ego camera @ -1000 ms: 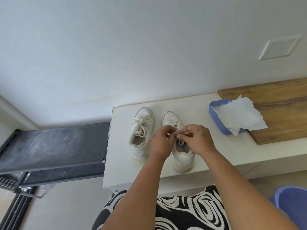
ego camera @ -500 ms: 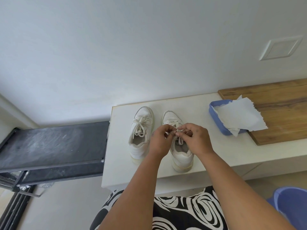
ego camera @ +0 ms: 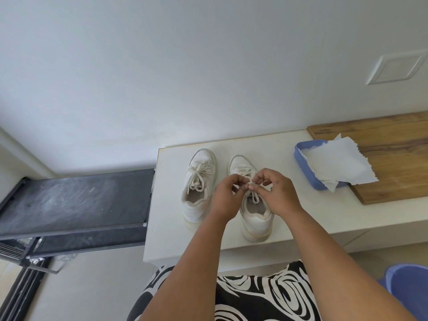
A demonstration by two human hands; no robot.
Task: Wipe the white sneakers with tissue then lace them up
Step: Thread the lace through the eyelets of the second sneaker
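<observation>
Two white sneakers stand side by side on a white counter [ego camera: 171, 230], toes toward the wall. The left sneaker [ego camera: 198, 185] has its lace tied in a bow. Over the tongue of the right sneaker [ego camera: 253, 216], my left hand [ego camera: 228, 196] and my right hand [ego camera: 276, 193] meet and pinch its lace [ego camera: 253, 196] between fingertips. A short loop of lace hangs below my fingers into the shoe opening. White tissue [ego camera: 337, 164] lies draped over a blue tray at the right.
The blue tray [ego camera: 301, 156] rests partly on a wooden board [ego camera: 393, 158] at the counter's right. A dark treadmill deck [ego camera: 74, 200] adjoins the counter on the left. A blue bin [ego camera: 407, 288] stands on the floor at lower right. The wall is close behind.
My hands stay at the right sneaker's lace. The fingers have shifted, the hands drew together and the right hand's fingers now arch over the knot.
</observation>
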